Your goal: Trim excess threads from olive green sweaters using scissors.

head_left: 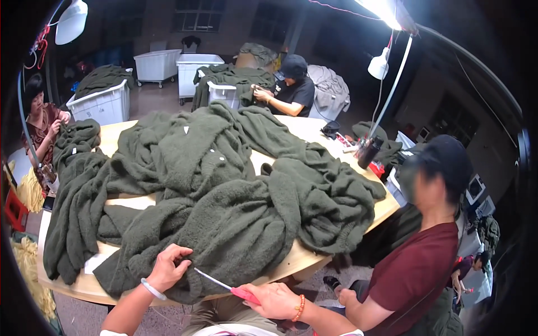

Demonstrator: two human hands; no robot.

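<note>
The right grip [273, 301] is holding a red-handled tool [240, 293], its long rod pointing forward and left toward the left grip [170, 269], which is touching green cloth [238, 235], though I cannot tell if pinching.

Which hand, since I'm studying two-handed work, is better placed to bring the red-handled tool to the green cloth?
Probably the right hand: it already grips the red-handled tool, whose metal shaft points toward the left hand, over the green cloth. The left isn't holding the tool.
</note>
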